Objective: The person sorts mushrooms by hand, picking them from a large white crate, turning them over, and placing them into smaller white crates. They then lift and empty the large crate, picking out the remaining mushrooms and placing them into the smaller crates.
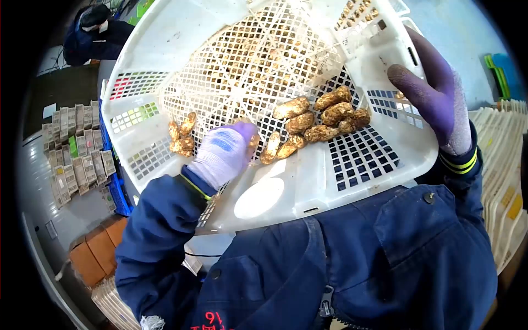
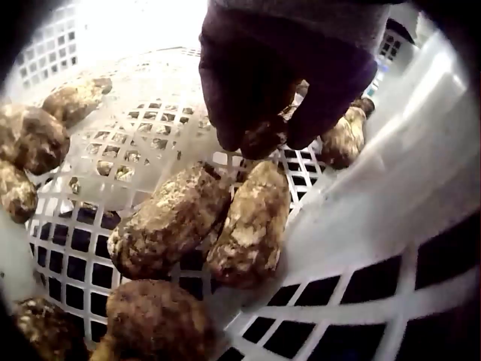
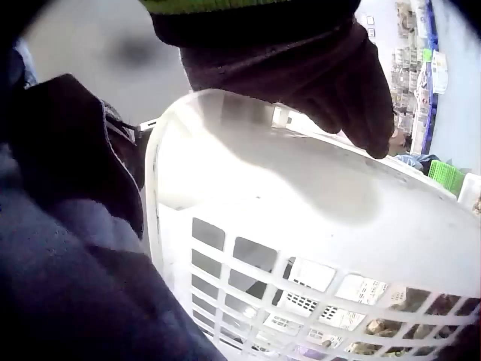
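Observation:
A white plastic basket [image 1: 319,202] is tilted in front of the person's body. My left hand [image 1: 228,151], in a purple-and-white glove, reaches inside it and pinches a brown tuber-like piece [image 2: 264,138] between fingers and thumb. Several lumpy brown tubers with pale patches [image 1: 300,122] lie right of that hand on the lattice; a small cluster of tubers [image 1: 181,144] lies to its left. In the left wrist view, two long tubers [image 2: 252,226] sit just below the fingertips. My right hand [image 1: 440,93], gloved in purple, grips the basket's right rim.
Through the basket's lattice floor, many more brown pieces show underneath. Stacked pale crates [image 1: 503,176] stand at the right, and rows of pale trays [image 1: 80,148] at the left. Brown boxes [image 1: 99,250] sit at lower left. Another person [image 1: 96,36] is at upper left.

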Tool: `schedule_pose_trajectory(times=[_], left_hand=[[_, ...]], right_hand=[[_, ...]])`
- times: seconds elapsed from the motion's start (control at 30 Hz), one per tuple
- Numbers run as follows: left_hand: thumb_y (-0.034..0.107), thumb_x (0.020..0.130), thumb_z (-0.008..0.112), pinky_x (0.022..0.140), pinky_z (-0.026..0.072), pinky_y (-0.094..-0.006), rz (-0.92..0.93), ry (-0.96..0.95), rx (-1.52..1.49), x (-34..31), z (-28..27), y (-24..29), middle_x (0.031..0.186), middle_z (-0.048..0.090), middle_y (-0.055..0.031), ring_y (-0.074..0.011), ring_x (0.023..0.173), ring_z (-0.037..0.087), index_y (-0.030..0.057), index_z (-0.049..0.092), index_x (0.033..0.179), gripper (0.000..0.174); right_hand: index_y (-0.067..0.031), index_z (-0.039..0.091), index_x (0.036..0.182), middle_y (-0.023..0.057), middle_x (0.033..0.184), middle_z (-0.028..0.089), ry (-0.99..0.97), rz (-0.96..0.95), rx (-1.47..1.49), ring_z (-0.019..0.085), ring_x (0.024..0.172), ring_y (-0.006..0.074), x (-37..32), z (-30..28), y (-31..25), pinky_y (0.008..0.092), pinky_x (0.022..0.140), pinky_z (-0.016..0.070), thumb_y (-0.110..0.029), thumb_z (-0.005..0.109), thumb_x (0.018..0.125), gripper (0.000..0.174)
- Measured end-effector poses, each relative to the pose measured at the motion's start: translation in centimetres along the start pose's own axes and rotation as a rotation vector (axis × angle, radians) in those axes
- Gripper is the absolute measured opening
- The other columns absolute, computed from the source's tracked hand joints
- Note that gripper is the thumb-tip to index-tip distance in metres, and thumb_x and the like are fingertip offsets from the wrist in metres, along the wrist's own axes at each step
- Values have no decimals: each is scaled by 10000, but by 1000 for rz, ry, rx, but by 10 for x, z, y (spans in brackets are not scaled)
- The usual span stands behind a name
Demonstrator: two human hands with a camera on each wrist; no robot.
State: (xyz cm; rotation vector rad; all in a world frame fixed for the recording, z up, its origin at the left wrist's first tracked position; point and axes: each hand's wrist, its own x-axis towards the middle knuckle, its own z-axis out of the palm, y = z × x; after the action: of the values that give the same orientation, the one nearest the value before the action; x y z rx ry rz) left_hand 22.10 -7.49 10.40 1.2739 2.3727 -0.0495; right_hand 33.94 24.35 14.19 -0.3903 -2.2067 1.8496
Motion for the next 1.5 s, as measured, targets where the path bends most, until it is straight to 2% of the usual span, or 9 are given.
schedule_pose_trajectory(times=[0.2, 0.33, 0.47, 0.53, 0.77, 0.9, 1.07, 1.3, 1.5], left_hand=[[101, 869, 601, 642, 505, -269, -284, 396, -561, 13, -38, 3, 843, 657, -68, -138, 696, 608, 12, 588, 1158, 302], [-13, 836, 563, 753, 484, -240, -324, 213, -1299, 37, -53, 13, 933, 640, -80, -108, 830, 598, 2, 570, 1171, 336], [-23, 790, 588, 955, 450, -380, 236, 411, -80, 52, -62, 40, 1141, 606, -150, -302, 1096, 575, 33, 573, 1193, 407], [67, 752, 673, 995, 415, -411, 501, 301, -188, 53, -52, 48, 1252, 548, -169, -342, 1170, 516, 45, 567, 1209, 470], [358, 681, 765, 1011, 394, -462, 294, 89, 68, 74, -54, 34, 1348, 469, -211, -373, 1223, 474, 41, 529, 1271, 710], [56, 765, 715, 909, 471, -381, 250, 480, -155, 74, -62, 44, 1155, 610, -180, -319, 1080, 585, 22, 588, 1189, 444], [192, 829, 615, 780, 469, -395, 546, 199, 57, 104, -60, 100, 945, 620, -120, -288, 885, 593, 66, 634, 1073, 275], [136, 811, 611, 690, 490, -407, 328, 100, 343, 123, -26, 116, 903, 577, -98, -282, 842, 604, 135, 645, 1034, 226], [-64, 729, 573, 846, 505, -329, 7, 65, -1388, 98, -58, 76, 1017, 592, -113, -219, 955, 592, 3, 538, 1152, 430]], right_hand=[[5, 477, 1335, 132, 1127, 633, -67, -5, -44, 609, 1014, 178, 1, -5, -8, 307, 890, 470, -131, 650, 819, 561], [-2, 507, 1303, 138, 1092, 653, -8, -164, -150, 624, 998, 194, 5, -5, 2, 325, 869, 486, -193, 687, 808, 560], [10, 512, 1284, 156, 1065, 662, -43, -260, -253, 641, 981, 208, 11, -10, 4, 329, 852, 492, -243, 689, 814, 562], [8, 512, 1282, 159, 1044, 667, -101, -189, -276, 649, 962, 211, 12, -12, -10, 331, 839, 497, -252, 685, 819, 558], [-3, 518, 1275, 183, 1015, 671, -67, -203, -302, 666, 925, 240, 10, -17, -1, 338, 816, 508, -292, 662, 823, 556], [1, 517, 1278, 187, 1006, 673, -88, -200, -291, 670, 920, 251, 14, -19, -8, 345, 806, 514, -326, 665, 816, 585], [1, 523, 1272, 180, 997, 675, -77, -173, -291, 673, 907, 247, 13, -17, -14, 334, 788, 519, -304, 664, 810, 571], [4, 526, 1266, 178, 989, 677, -88, -138, -276, 672, 914, 242, 11, -21, -7, 331, 791, 518, -272, 663, 813, 548], [8, 522, 1270, 185, 991, 674, -111, -177, -262, 672, 920, 243, 12, -25, -5, 339, 799, 517, -284, 670, 809, 565]])
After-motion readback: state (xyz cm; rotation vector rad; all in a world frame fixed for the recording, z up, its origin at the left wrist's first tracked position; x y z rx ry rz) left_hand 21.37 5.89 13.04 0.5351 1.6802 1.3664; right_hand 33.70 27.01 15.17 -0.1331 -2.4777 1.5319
